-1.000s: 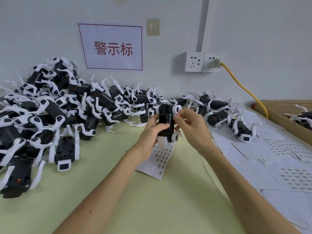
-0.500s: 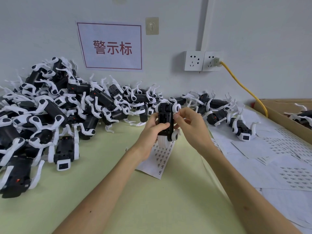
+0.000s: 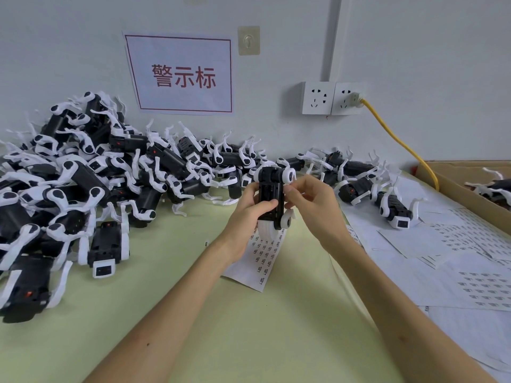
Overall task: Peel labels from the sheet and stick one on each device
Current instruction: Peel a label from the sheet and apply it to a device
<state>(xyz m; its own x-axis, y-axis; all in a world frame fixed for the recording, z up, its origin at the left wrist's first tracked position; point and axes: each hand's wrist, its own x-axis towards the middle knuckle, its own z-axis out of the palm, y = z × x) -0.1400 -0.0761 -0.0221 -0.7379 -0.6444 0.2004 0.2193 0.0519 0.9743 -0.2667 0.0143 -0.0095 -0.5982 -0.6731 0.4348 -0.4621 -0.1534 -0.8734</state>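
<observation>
While green table (image 3: 249, 341) fills bottom of frame, label sheet (image 3: 262, 258) lies at centre on it, just under the hands. Left hand (image 3: 249, 214) curls fingers round an upright black-&-white device (image 3: 272, 197), centre frame; right hand (image 3: 312, 208) pinches its upper right edge, label too small to see. Advice: hold device steady, press label flat. Pile of devices (image 3: 96, 175) fills left, by wall (image 3: 414, 51).

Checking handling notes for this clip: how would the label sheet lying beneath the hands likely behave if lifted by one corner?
Probably floppy: the label sheet looks paper-thin and lies flat on the green table, so it would likely droop. Probably very light too; a push should slide it, not tip it.
</observation>
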